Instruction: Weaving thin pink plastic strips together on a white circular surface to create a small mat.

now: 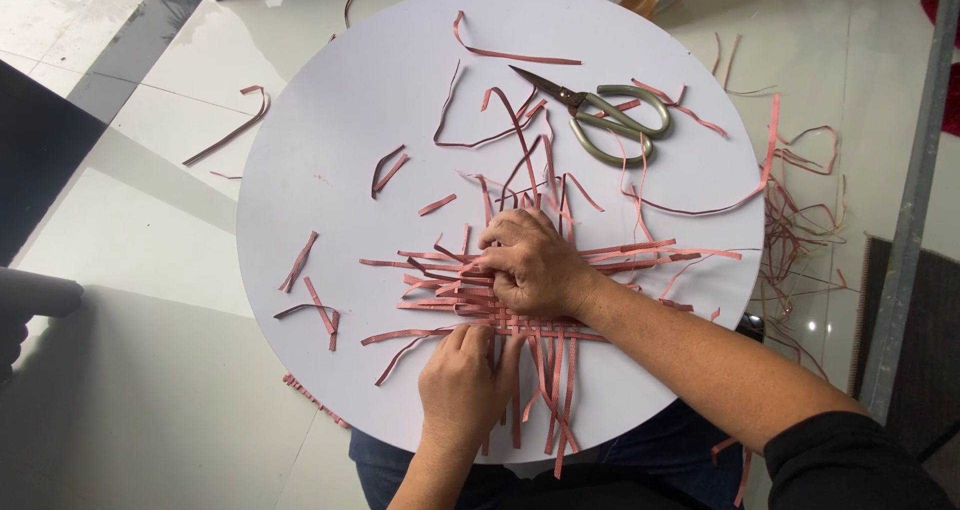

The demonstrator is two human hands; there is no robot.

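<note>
You get bright, even daylight over the round white surface (330, 130), with only soft, faint shadows. The glossy floor (140, 230) throws pale glare at upper left. Focus is sharp throughout; straight lines bend slightly near the edges.

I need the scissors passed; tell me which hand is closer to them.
Right. The right hand presses on the woven pink strips, just below the scissors. The left hand sits lower, at the table edge nearest the person.

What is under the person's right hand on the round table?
The right hand presses on a woven mat of pink strips on the white round table. Strip ends fan out around it; the weave directly beneath the palm is hidden.
</note>
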